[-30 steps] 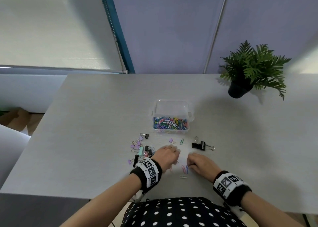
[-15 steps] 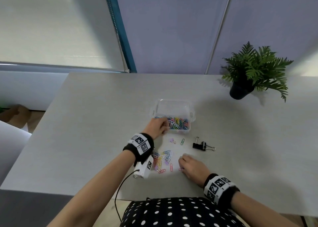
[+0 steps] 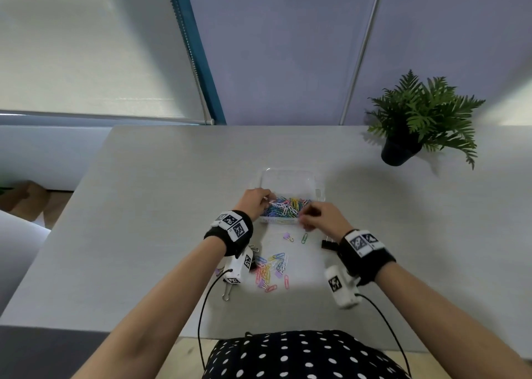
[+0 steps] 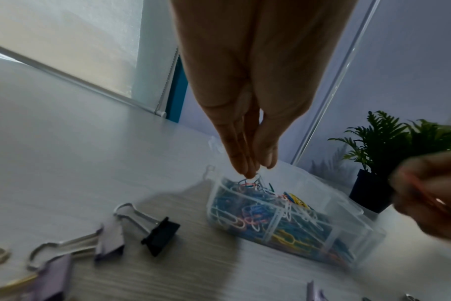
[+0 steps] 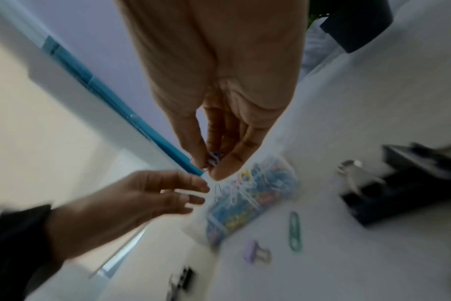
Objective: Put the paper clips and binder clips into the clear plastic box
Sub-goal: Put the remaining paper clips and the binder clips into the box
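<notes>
The clear plastic box (image 3: pixel 290 177) stands mid-table, its near half piled with coloured paper clips (image 3: pixel 285 207). My left hand (image 3: pixel 266 199) hovers over the box's left end. Its fingers (image 4: pixel 247 163) are straight, their tips just above the pile. My right hand (image 3: pixel 305 220) is at the box's front right corner and pinches a few paper clips (image 5: pixel 214 159) between thumb and fingers. More loose paper clips (image 3: pixel 272 266) lie in front of the box between my wrists. A small purple binder clip (image 3: pixel 288 237) and a green paper clip (image 3: pixel 304 237) lie nearer the box.
A black binder clip (image 3: pixel 328 245) lies by my right wrist. More binder clips, black (image 4: pixel 160 230) and purple (image 4: pixel 108 240), lie under my left wrist. A potted plant (image 3: pixel 417 125) stands at the back right. The table's front edge is close to my body.
Both hands left the loose pile on the table. The left reached the box first and has straightened its fingers. The right has lifted to the box's front edge with clips.
</notes>
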A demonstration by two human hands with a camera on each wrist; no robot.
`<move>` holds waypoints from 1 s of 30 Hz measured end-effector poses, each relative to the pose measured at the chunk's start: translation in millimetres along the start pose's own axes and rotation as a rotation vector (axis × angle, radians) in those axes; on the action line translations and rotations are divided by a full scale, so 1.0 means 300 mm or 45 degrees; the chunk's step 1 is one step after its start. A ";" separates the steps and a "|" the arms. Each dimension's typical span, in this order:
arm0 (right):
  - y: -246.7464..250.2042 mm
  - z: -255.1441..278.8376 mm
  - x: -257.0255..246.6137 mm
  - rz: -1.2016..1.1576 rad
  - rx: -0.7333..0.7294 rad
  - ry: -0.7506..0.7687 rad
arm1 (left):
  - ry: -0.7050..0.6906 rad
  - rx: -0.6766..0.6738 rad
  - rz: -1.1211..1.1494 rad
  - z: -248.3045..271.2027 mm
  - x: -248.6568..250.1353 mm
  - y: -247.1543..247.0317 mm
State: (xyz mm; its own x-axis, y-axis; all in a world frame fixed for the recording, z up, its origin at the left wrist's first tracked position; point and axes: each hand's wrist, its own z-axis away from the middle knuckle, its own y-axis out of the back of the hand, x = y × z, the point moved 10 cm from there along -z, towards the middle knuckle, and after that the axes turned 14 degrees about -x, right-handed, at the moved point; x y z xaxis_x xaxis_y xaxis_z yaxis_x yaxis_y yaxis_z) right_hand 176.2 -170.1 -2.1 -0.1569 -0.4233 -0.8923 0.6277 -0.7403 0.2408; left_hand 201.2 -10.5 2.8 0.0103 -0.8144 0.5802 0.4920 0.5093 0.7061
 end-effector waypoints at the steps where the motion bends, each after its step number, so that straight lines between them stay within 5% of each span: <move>1: 0.025 -0.021 -0.022 -0.030 0.045 0.015 | -0.026 0.030 -0.007 0.014 0.004 0.009; 5: 0.046 -0.082 -0.100 0.366 0.068 0.013 | -0.159 0.122 -0.030 0.097 0.042 0.028; 9: -0.041 -0.033 -0.168 0.841 0.050 0.209 | -0.230 0.019 -0.004 0.204 0.043 -0.055; 14: -0.297 0.052 -0.056 1.115 -0.418 0.300 | -0.081 -0.234 -0.175 0.289 -0.028 -0.249; 17: -0.400 0.070 0.008 1.344 -0.518 0.312 | -0.080 -0.279 -0.316 0.320 -0.017 -0.341; 23: -0.352 0.047 0.067 1.232 -0.421 0.168 | 0.055 -0.220 -0.462 0.298 -0.001 -0.355; 30: -0.285 0.070 0.118 1.127 -0.405 -0.007 | 0.003 -0.250 -0.580 0.257 0.035 -0.348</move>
State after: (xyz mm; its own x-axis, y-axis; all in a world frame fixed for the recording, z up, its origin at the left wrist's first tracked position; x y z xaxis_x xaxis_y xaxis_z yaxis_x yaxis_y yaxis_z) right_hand 100.9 -132.7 -46.2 0.4739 -0.7669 -0.4328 0.6992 0.0290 0.7143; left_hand 82.8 -50.7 -33.5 -0.2421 -0.9429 0.2289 0.6014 0.0393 0.7980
